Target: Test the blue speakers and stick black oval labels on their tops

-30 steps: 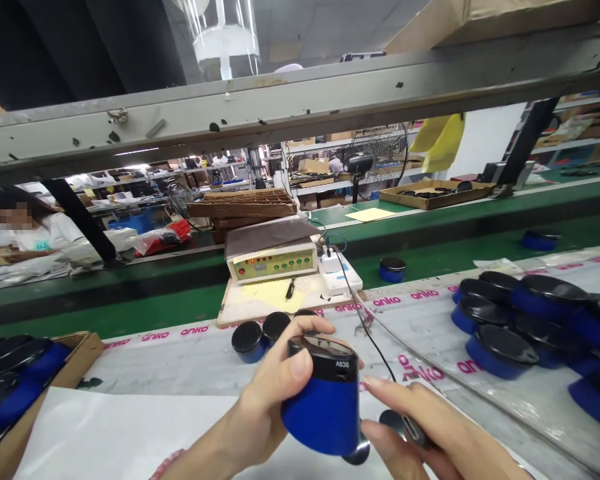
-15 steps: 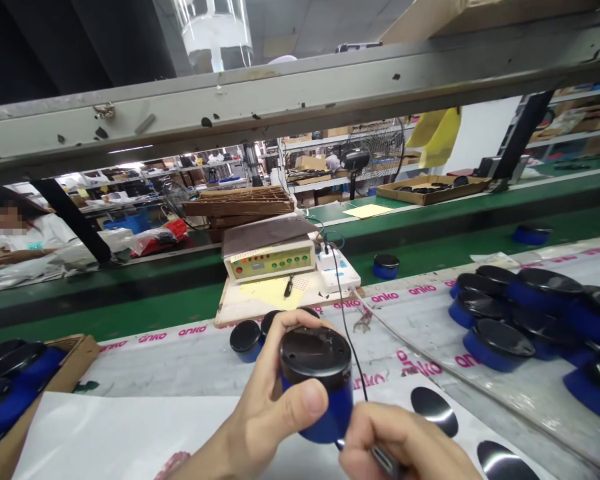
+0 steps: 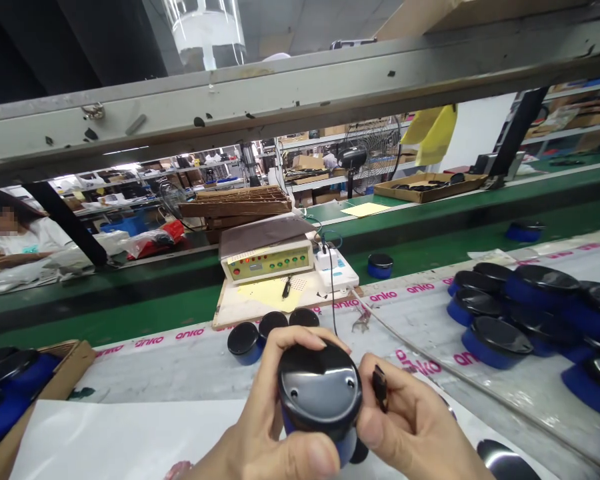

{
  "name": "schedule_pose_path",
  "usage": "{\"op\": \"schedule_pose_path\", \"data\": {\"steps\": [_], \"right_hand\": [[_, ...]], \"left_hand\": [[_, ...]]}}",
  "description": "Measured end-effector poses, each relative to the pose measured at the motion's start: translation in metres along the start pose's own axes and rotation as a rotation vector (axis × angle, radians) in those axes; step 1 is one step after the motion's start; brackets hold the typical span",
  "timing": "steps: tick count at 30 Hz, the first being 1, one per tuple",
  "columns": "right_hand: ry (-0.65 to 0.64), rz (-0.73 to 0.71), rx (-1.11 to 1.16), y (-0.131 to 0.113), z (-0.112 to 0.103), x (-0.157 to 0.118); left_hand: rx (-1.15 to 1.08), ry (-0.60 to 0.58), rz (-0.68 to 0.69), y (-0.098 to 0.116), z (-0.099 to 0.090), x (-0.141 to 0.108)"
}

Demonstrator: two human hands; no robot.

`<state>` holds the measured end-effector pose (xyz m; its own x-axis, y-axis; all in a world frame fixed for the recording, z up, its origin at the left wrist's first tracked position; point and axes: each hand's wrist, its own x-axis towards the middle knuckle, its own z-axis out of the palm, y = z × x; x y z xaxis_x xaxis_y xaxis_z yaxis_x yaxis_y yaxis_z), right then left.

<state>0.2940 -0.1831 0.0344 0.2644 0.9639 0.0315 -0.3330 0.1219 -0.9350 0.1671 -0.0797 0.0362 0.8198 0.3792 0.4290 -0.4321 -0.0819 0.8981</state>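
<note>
A round container with a glossy black top (image 3: pixel 323 390) and blue sides is tilted toward the camera, two small holes showing in its top. My left hand (image 3: pixel 275 420) wraps round it, thumb in front and fingers behind. At its right side is my right hand (image 3: pixel 405 420), its fingers closed on a small black connector (image 3: pixel 379 387). A dark cable (image 3: pixel 333 300) runs down from a white plug behind the container; its lower part is hidden. Below the hands, partly covered, lie a white sheet (image 3: pixel 105 433) and black discs (image 3: pixel 507 461).
Several blue-and-black containers (image 3: pixel 540 327) cluster at the right. Three more (image 3: pixel 244 342) stand behind my hands. A cardboard box (image 3: pixel 70 373) of them is at the left. Beyond are a control unit (image 3: pixel 267 265), a green belt (image 3: pixel 180 293) and a person (image 3: pixel 25 230).
The container has tipped so its top faces the camera more. My right hand has risen from the container's lower edge to its right side, with the connector now pointing up.
</note>
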Motion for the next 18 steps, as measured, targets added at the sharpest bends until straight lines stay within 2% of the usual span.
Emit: {"op": "schedule_pose_path", "data": {"steps": [6, 11, 15, 18], "right_hand": [[-0.102, 0.058, -0.012, 0.004, -0.006, -0.002], [-0.078, 0.045, -0.048, 0.01, -0.006, -0.003], [-0.081, 0.098, -0.122, 0.012, -0.011, -0.007], [0.003, 0.083, -0.174, 0.011, -0.015, -0.01]], "left_hand": [[-0.021, 0.005, 0.031, -0.006, 0.001, -0.003], [-0.077, 0.017, -0.001, -0.009, 0.002, -0.005], [-0.105, -0.009, -0.017, -0.01, 0.002, -0.004], [-0.087, 0.008, -0.03, -0.008, 0.003, -0.002]]}}
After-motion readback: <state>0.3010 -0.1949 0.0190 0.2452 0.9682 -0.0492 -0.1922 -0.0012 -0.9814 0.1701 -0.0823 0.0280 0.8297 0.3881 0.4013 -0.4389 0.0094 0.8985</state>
